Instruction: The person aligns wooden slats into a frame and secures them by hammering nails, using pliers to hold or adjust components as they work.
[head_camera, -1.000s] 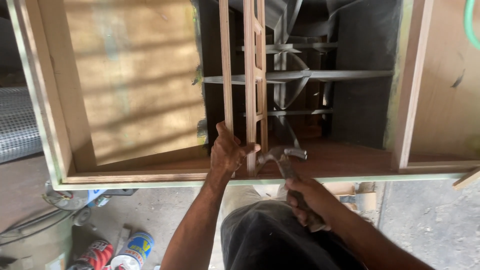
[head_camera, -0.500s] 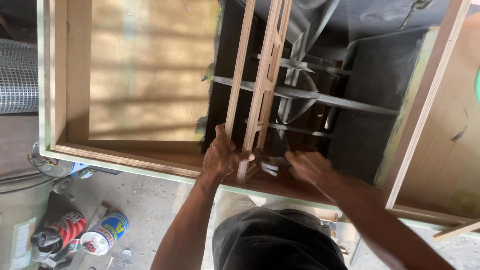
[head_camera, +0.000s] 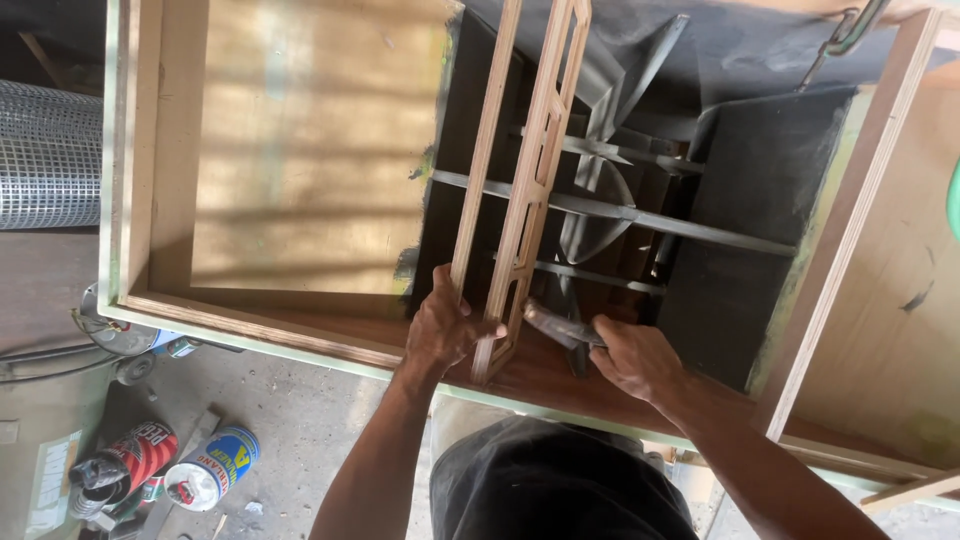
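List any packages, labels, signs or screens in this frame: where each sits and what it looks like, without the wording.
Red can: lying on the floor at lower left, a cylinder with a red and white printed label.
Blue can: lying beside the red can, a cylinder with a blue, white and yellow label and a round metal end.
Pale label: a tall rectangle on the grey-green bin at far left.
No signs or screens.

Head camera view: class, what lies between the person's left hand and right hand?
Between the left hand and the right hand stands the lower end of the wooden frame, with the hammer head beside it, in the head view.
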